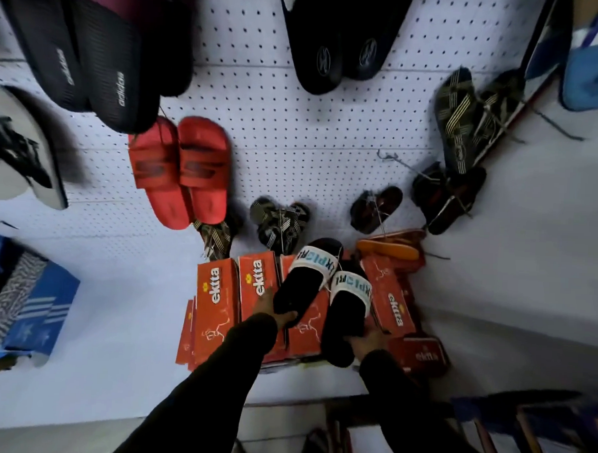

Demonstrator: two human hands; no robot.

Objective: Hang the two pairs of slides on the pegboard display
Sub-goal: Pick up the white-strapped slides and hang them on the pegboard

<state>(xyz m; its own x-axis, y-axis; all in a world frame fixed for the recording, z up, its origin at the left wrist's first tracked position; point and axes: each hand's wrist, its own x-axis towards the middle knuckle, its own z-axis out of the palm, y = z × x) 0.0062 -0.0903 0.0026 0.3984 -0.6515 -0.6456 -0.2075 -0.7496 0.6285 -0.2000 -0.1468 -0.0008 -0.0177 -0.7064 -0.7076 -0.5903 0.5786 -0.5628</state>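
Two black slides with white lettered straps lie over the orange boxes low in the head view. My left hand (276,315) grips the heel of the left slide (304,278). My right hand (368,342) grips the heel of the right slide (347,307). A thin string seems to join the two straps. The white pegboard (295,123) rises above them, with a red pair of slides (180,169) hanging on it at the left.
Orange "ekta" boxes (215,305) stand in a row under the slides. Black pairs (333,46) hang at the top, and dark striped sandals (463,130) are tied at the right. Blue shoe boxes (27,300) stand at the left. An orange sole (389,249) lies behind the boxes.
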